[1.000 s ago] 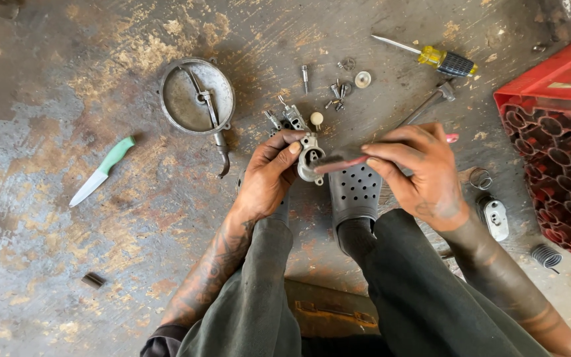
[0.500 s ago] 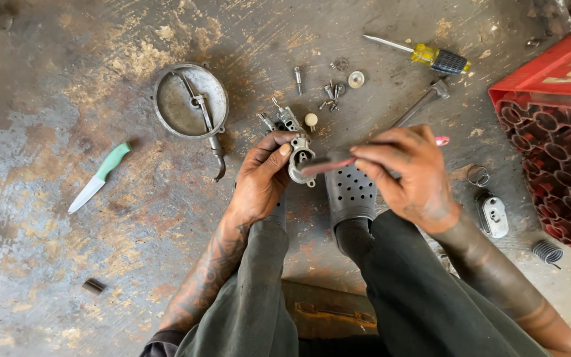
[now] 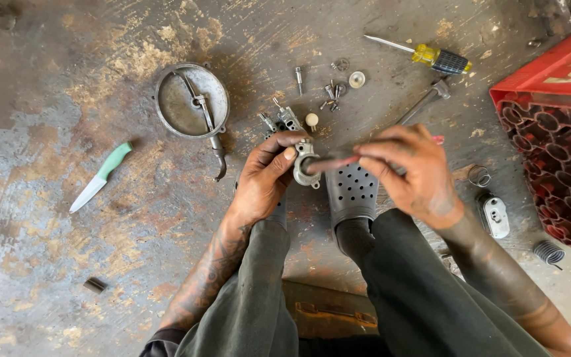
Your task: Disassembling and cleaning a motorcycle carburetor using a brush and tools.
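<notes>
From the head view, my left hand (image 3: 266, 175) pinches a small grey metal fitting (image 3: 305, 165) between thumb and fingers, holding it up above my knees. My right hand (image 3: 408, 172) closes its fingertips around a thin reddish rod (image 3: 335, 162), whose tip meets the fitting's round opening. Just below my hands sits a perforated grey shoe (image 3: 351, 192) on my foot.

The surface is a stained, rust-blotched concrete floor (image 3: 47, 264), worn grey and brown. Beyond my left hand lies a round metal cover (image 3: 180, 109) with a curved arm across it, and farther left a green-handled knife (image 3: 100, 176). Past my fingertips are scattered screws and washers (image 3: 335, 86). Beyond my right hand lies a yellow-handled screwdriver (image 3: 431, 57), and to its right stands a red plastic crate (image 3: 556, 125). A coil spring (image 3: 548, 252) lies near my right forearm.
</notes>
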